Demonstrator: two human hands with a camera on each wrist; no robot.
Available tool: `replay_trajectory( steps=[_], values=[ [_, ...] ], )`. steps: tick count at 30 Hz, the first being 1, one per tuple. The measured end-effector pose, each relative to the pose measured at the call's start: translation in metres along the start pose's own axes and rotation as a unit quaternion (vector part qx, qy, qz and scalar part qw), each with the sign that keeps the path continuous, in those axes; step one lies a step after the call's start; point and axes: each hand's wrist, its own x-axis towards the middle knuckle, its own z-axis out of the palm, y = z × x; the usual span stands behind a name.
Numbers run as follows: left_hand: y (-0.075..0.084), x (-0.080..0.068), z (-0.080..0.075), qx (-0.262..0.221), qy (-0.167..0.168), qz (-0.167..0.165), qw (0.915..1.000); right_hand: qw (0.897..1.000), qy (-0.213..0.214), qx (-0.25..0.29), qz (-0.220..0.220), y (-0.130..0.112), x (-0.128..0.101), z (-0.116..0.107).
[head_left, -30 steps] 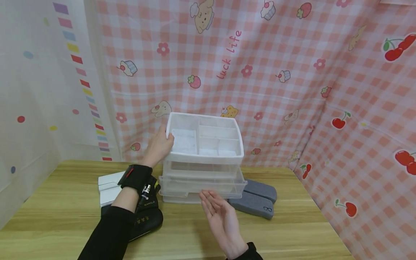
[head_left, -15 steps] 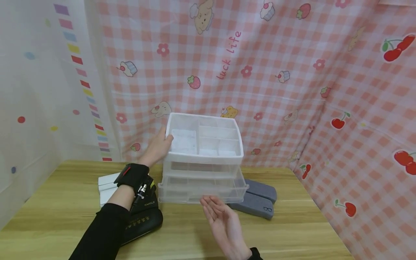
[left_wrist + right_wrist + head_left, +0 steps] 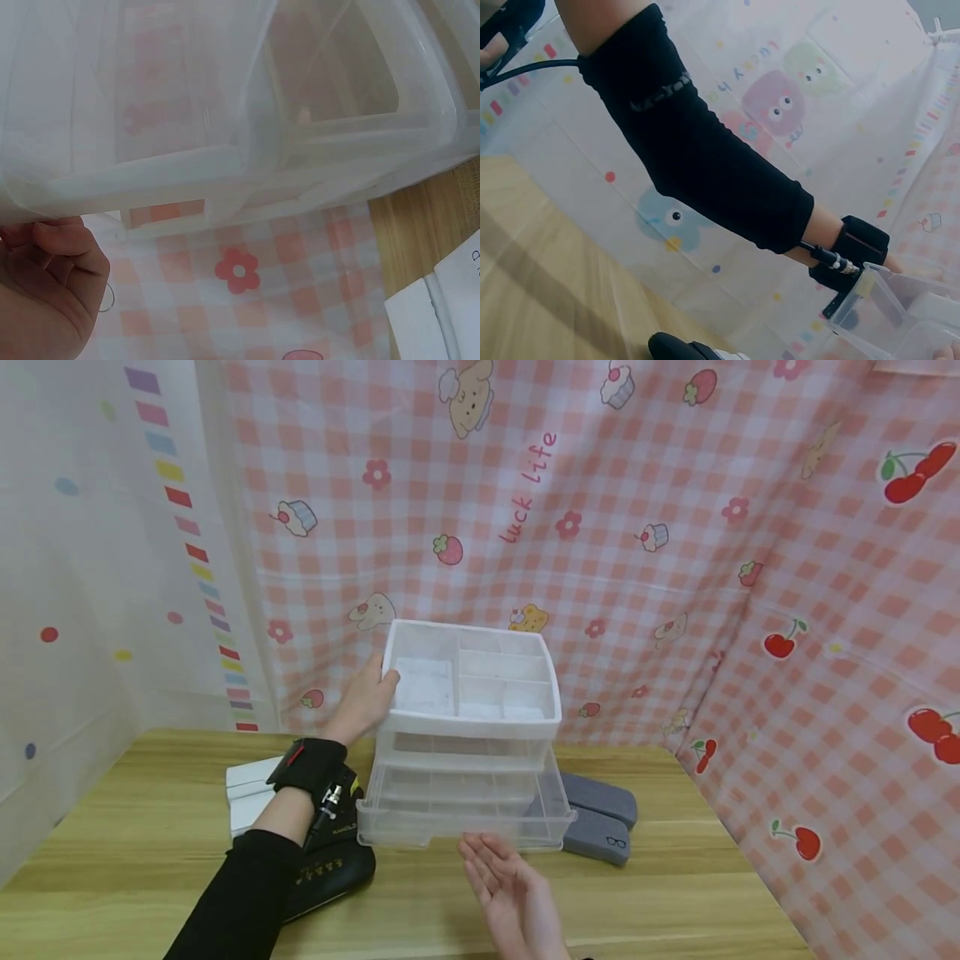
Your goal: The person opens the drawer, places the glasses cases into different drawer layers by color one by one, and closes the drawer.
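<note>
A white plastic drawer organizer [image 3: 474, 727] with a divided top tray stands at the table's back. My left hand [image 3: 364, 697] grips its upper left rim, thumb over the edge; the left wrist view has the curled fingers [image 3: 67, 240] under the rim. A clear drawer [image 3: 397, 825] juts out from the organizer's lower part toward me. At its front lower edge are the fingertips of my right hand [image 3: 513, 889], palm turned up and fingers fairly straight. Fingertips [image 3: 946, 352] just show against the drawer in the right wrist view's corner.
Grey glasses cases [image 3: 596, 833] lie right of the organizer. Left of it, partly under my left arm, are a black case [image 3: 337, 872] and a white case [image 3: 243, 806]. A pink checked curtain [image 3: 480, 577] hangs behind the wooden table [image 3: 660, 910].
The clear drawer has slid farther out toward me, with my right hand moving back along with it. My left hand stays on the organizer's rim; its wrist shifted slightly left.
</note>
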Motion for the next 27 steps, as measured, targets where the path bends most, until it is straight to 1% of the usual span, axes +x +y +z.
replay_trajectory(
  steps=[5,11,14,17,20,22,23,24,25,26,27],
  values=[
    [0.0,0.002,0.0,0.009,0.009,0.003,0.9999,1.0,0.005,0.0,-0.001,0.004,-0.002,-0.005],
    [-0.001,0.002,0.001,0.004,0.005,0.001,1.0,0.999,-0.011,0.03,-0.002,0.005,-0.005,-0.008],
    [-0.002,0.002,0.002,0.005,0.003,0.0,1.0,0.999,-0.019,0.032,-0.001,0.006,-0.006,-0.011],
    [-0.002,0.001,0.002,0.002,0.0,-0.001,1.0,0.999,-0.038,0.024,0.003,0.006,-0.007,-0.014],
    [-0.002,0.001,0.003,-0.003,-0.004,-0.002,1.0,0.996,-0.083,-0.016,0.024,0.0,-0.011,-0.014],
    [-0.002,0.001,0.003,-0.005,-0.005,-0.001,1.0,0.989,-0.126,-0.064,0.042,-0.007,-0.016,-0.009],
    [-0.002,0.001,0.003,-0.006,-0.004,-0.001,1.0,0.983,-0.156,-0.092,0.041,-0.011,-0.019,-0.007],
    [-0.002,0.0,0.003,-0.006,-0.005,-0.002,1.0,0.974,-0.185,-0.126,0.029,-0.016,-0.021,-0.004],
    [-0.002,0.0,0.003,-0.007,-0.004,-0.001,1.0,0.962,-0.216,-0.165,0.002,-0.02,-0.022,-0.001],
    [-0.002,0.0,0.003,-0.006,-0.003,-0.001,1.0,0.949,-0.241,-0.202,-0.036,-0.026,-0.023,0.002],
    [-0.002,0.0,0.003,-0.005,-0.002,0.0,1.0,0.934,-0.252,-0.24,-0.078,-0.032,-0.024,0.005]
  ],
)
